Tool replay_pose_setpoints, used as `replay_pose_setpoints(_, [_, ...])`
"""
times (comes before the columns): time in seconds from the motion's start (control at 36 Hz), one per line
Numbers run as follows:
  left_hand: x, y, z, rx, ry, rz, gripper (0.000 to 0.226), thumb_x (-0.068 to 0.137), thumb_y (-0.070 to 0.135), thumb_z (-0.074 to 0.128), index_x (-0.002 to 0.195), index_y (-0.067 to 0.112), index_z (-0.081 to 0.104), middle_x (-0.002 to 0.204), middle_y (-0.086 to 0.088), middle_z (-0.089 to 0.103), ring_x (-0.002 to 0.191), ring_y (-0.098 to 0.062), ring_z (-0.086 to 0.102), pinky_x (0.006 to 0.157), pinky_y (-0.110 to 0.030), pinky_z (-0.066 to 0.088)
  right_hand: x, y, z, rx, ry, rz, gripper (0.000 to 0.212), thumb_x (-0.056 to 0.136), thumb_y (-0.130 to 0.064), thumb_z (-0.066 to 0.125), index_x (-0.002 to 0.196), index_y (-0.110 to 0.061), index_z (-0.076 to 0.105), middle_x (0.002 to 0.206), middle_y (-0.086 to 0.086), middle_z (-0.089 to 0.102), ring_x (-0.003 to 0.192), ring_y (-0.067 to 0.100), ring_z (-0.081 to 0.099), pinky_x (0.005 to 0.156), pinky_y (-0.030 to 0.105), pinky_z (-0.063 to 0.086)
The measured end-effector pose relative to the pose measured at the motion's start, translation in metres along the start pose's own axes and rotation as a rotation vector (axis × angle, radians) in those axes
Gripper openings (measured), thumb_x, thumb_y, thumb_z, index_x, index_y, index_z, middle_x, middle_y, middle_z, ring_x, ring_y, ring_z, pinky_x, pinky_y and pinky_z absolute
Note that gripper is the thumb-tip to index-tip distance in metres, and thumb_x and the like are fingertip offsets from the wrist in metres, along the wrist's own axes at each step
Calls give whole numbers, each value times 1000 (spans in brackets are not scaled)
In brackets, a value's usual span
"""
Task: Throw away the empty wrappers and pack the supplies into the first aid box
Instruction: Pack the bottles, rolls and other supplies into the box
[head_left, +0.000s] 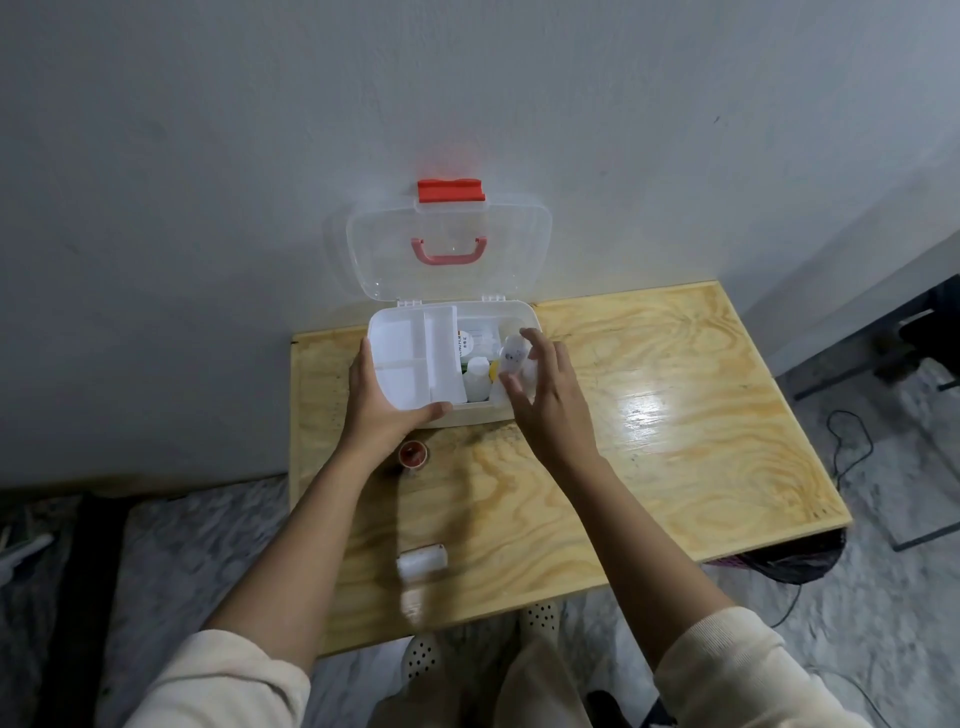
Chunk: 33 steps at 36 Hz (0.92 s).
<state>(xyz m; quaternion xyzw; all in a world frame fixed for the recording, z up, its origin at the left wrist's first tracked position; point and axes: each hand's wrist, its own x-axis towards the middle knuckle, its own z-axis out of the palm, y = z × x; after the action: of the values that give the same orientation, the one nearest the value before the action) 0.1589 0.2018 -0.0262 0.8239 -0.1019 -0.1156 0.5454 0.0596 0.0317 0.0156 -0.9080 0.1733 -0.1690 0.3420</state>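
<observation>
The white first aid box stands open at the back of the wooden table, its clear lid leaning on the wall. My left hand grips the white divided tray, which sits tilted over the box's left half. My right hand holds a small clear bottle over the box's right side. A white bottle and a labelled packet lie inside. On the table, a red-brown tape roll sits near my left wrist and a white bandage roll lies near the front edge.
A grey wall rises right behind the table. A black bag hangs under the table's right front corner. Cables and dark furniture legs lie on the floor at right. My feet in spotted shoes stand below the front edge.
</observation>
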Motion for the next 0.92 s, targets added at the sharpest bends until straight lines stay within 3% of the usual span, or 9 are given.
replay_pose_setpoints(0.14, [1,-1,-1,-2,-16,-13,113,43,37,93,138,30,31,136,1,43,125,-18,43,97,-41,48,-6,4,3,-80,44,-86,30,96,-22,47,126,-20,44,116,6,53,92,25,57,57,32,50])
replay_pose_setpoints(0.19, [0,-2,-1,7,-11,-14,113,46,34,94,140,30,30,138,2,41,127,-18,41,99,-39,45,-7,4,4,-93,67,-92,29,96,-21,46,125,-17,46,116,7,54,91,26,58,56,35,52])
replay_pose_setpoints(0.31, [-3,-2,-1,30,-4,-18,115,53,30,93,145,27,23,143,3,32,128,-13,33,97,-30,36,-10,9,5,-151,72,-154,13,95,-22,50,101,-11,54,113,5,55,90,25,57,50,32,49])
replay_pose_setpoints(0.36, [-3,0,-1,26,-5,-14,114,54,29,93,144,27,24,140,5,33,125,-10,33,96,-30,37,-13,13,8,-197,55,-189,14,94,-21,52,93,-8,57,114,4,59,96,24,57,54,30,48])
replay_pose_setpoints(0.56, [-4,2,-1,36,-9,-16,114,54,28,92,145,27,23,142,1,34,121,-8,33,92,-28,38,-15,9,10,-191,73,-167,10,92,-18,55,94,-10,61,103,0,67,97,20,59,58,30,50])
replay_pose_setpoints(0.69, [-5,4,-1,40,-10,-27,114,56,28,92,146,25,22,144,0,33,121,-7,31,93,-29,36,-14,5,7,-147,81,-140,18,93,-16,53,108,-9,58,112,5,65,110,22,56,63,31,49])
replay_pose_setpoints(0.81, [-4,2,-2,55,-10,-24,115,54,31,92,146,26,22,144,0,33,127,-13,34,95,-30,36,-15,10,10,-142,98,-121,9,89,-14,58,95,-11,64,105,4,60,99,22,54,50,30,47])
replay_pose_setpoints(0.92, [-5,0,-2,68,-2,-23,117,53,35,92,146,26,22,145,-1,33,131,-17,33,101,-33,37,-11,12,12,-107,95,-62,8,87,-16,61,89,-12,68,95,2,66,94,22,56,54,28,43])
